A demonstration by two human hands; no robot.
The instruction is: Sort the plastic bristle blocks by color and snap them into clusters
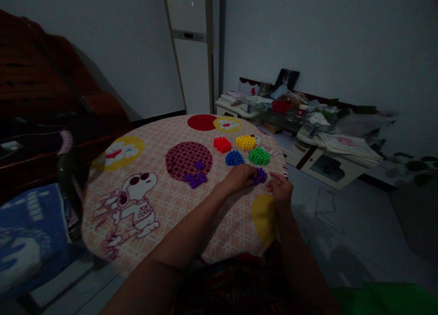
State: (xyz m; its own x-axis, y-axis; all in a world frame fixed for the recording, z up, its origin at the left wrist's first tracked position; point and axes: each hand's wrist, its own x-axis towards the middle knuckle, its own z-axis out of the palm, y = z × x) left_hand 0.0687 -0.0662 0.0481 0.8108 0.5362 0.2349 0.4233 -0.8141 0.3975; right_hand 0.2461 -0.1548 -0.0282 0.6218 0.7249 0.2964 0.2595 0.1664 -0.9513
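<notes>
My left hand (242, 178) is bent over the table, its curled fingertips at the left side of a cluster of small purple building pieces (260, 175). The fingers hide part of that cluster. Just right of it, at the table's edge, is my right hand (281, 190), its fingers loosely apart and no object visible in them. Beyond the hands are grouped pieces of the same knobbly kind: blue (234, 158), green (259, 156), red (222, 144) and yellow (245, 142). Several loose purple pieces (196, 180) lie to the left, on a dark printed circle.
A patterned cloth (191, 219) covers the round table. At the back right stands a low cabinet (328, 169) loaded with papers, bags and a cup (301, 110). A wooden bench (51, 78) and a chair with a blue cover (34, 233) are on the left.
</notes>
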